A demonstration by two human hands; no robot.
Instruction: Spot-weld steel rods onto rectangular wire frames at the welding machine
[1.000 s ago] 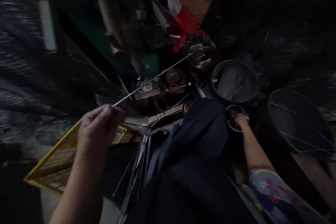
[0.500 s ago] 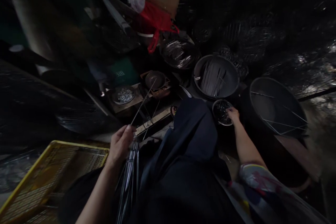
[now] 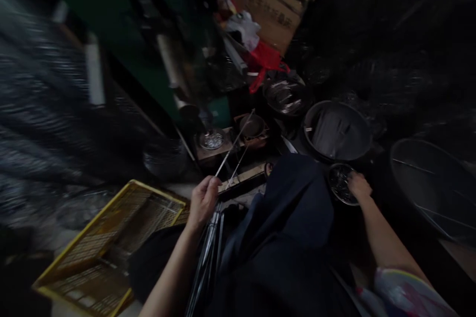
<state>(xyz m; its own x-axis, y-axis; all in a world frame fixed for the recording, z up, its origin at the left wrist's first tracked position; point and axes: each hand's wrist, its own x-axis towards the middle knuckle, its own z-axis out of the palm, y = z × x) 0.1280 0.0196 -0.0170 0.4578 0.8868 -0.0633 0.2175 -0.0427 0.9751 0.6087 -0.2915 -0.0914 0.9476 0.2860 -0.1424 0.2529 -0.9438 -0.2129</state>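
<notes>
My left hand [image 3: 204, 200] is closed round a thin metal rod [image 3: 235, 146], which slants up and away from the fingers. Below that hand a bundle of metal rods [image 3: 208, 252] hangs down beside my lap; whether the hand grips these too I cannot tell. My right hand [image 3: 360, 188] is over the right rim of a small round bowl [image 3: 340, 183] of small, dark, shiny pieces. Its fingertips reach into the bowl and are smeared, so what they hold does not show.
A wide basin [image 3: 357, 131] with many thin rods stands beyond the bowl, and a larger basin [image 3: 427, 173] is at right. A yellow crate [image 3: 89, 228] lies at left. Ahead are a plate of small shiny pieces [image 3: 211, 139], a round dish [image 3: 252, 125] and cardboard boxes [image 3: 267, 5].
The view has turned left, so everything sits further right and lower in the picture. My left hand keeps the rod; my right hand stays at the small bowl.
</notes>
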